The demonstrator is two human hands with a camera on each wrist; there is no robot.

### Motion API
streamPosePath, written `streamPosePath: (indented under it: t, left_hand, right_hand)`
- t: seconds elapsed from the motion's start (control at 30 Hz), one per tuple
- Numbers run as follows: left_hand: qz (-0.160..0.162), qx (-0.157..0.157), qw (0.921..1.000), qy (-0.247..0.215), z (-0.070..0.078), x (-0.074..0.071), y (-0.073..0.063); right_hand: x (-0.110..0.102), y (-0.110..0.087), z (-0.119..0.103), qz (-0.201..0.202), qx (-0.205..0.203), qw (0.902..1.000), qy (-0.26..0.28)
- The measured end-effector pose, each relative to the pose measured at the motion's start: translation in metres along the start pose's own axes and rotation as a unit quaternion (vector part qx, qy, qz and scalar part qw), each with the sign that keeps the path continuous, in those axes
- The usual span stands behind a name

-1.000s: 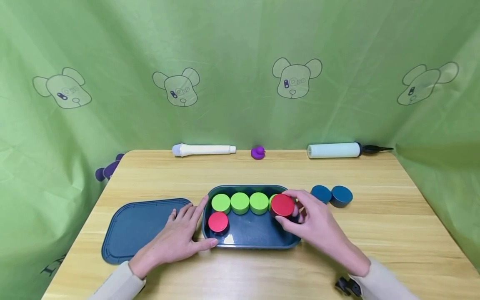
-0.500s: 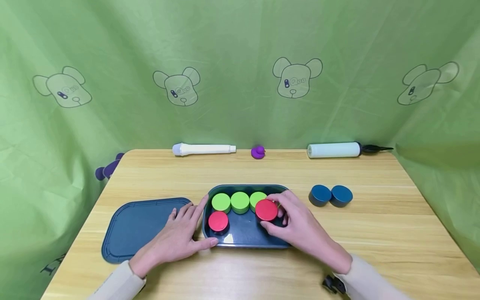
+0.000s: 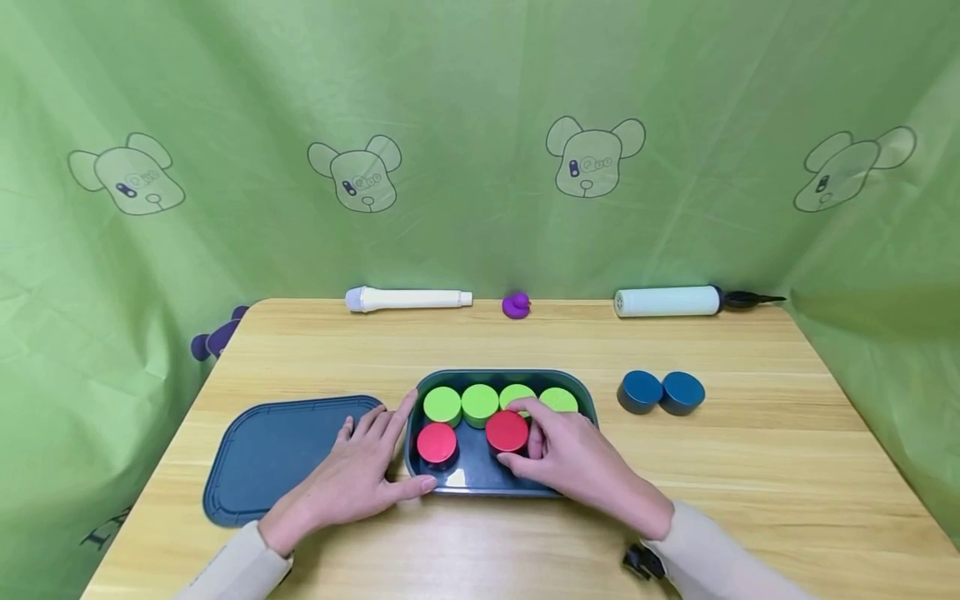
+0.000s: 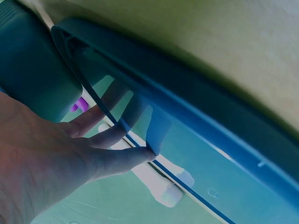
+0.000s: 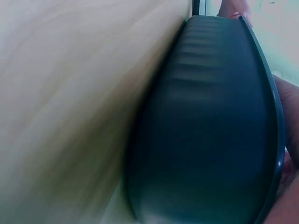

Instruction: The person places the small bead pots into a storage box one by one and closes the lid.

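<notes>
In the head view my right hand (image 3: 588, 458) pinches a red-topped round piece (image 3: 507, 432) with dark sides between thumb and fingers, over the middle of a dark blue tray (image 3: 510, 492). Along the tray's back wall stands a row of several green round pieces (image 3: 442, 406). Another red-topped piece (image 3: 437, 443) stands at the front left inside. My left hand (image 3: 348, 483) lies spread at the tray's left end, index fingertip and thumb at its rim, other fingers over a flat dark blue lid (image 3: 277, 458). In the right wrist view the tray wall (image 5: 210, 121) hides the held piece.
Two blue round pieces (image 3: 640, 392) stand side by side right of the tray. At the table's back edge lie a white microphone (image 3: 408, 300), a purple duck (image 3: 516, 305) and a pale blue hand pump (image 3: 667, 301). A green curtain (image 3: 480, 167) hangs behind.
My right hand has carried the red-topped piece leftward over the tray, from the right end to the middle, uncovering the rightmost green piece. The left hand has stayed in place.
</notes>
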State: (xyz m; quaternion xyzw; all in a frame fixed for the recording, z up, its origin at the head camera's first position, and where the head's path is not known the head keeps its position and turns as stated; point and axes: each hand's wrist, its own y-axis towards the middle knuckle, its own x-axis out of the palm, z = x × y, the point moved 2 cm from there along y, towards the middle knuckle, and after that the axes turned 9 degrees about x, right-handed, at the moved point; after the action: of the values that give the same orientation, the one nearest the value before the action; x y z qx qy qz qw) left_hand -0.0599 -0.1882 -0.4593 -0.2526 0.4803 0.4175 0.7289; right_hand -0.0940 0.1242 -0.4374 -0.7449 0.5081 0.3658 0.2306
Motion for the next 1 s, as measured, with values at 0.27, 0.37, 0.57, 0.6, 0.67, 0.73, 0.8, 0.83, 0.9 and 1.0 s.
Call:
streamPosePath:
  t: [0.27, 0.37, 0.57, 0.6, 0.67, 0.73, 0.8, 0.83, 0.9, 1.0]
  left_hand:
    - [-0.002, -0.003, 1.0, -0.003, 0.001, 0.0, 0.0]
    - [-0.002, -0.004, 1.0, -0.003, 0.001, 0.0, 0.0]
    - [-0.002, -0.004, 1.0, -0.005, 0.001, -0.001, -0.001]
    - [-0.002, -0.004, 1.0, -0.004, 0.001, -0.001, -0.001]
    - [-0.002, -0.004, 1.0, -0.003, 0.001, -0.001, -0.001]
    - [-0.004, -0.006, 1.0, -0.001, 0.001, 0.0, -0.001]
    - [-0.006, -0.008, 0.9999, 0.001, 0.0, 0.0, -0.001]
    - [-0.007, -0.008, 0.9999, 0.002, 0.0, 0.0, -0.001]
    - [-0.007, -0.006, 1.0, 0.002, 0.0, 0.0, -0.001]
    - [-0.002, -0.002, 1.0, 0.003, 0.0, 0.0, -0.001]
  right_hand:
    - [0.01, 0.006, -0.007, -0.039, 0.009, 0.9986, -0.034]
    - [0.013, 0.009, -0.009, -0.058, 0.017, 0.9972, -0.044]
    - [0.018, 0.012, -0.013, -0.076, 0.024, 0.9951, -0.058]
    - [0.019, 0.013, -0.014, -0.076, 0.026, 0.995, -0.06]
    - [0.021, 0.014, -0.016, -0.074, 0.031, 0.9949, -0.061]
    - [0.022, 0.015, -0.018, -0.073, 0.039, 0.9946, -0.062]
    - [0.023, 0.015, -0.02, -0.074, 0.045, 0.9943, -0.062]
    - [0.024, 0.016, -0.021, -0.073, 0.048, 0.9942, -0.062]
    - [0.025, 0.016, -0.022, -0.074, 0.052, 0.9941, -0.061]
    - [0.026, 0.017, -0.023, -0.078, 0.053, 0.9942, -0.053]
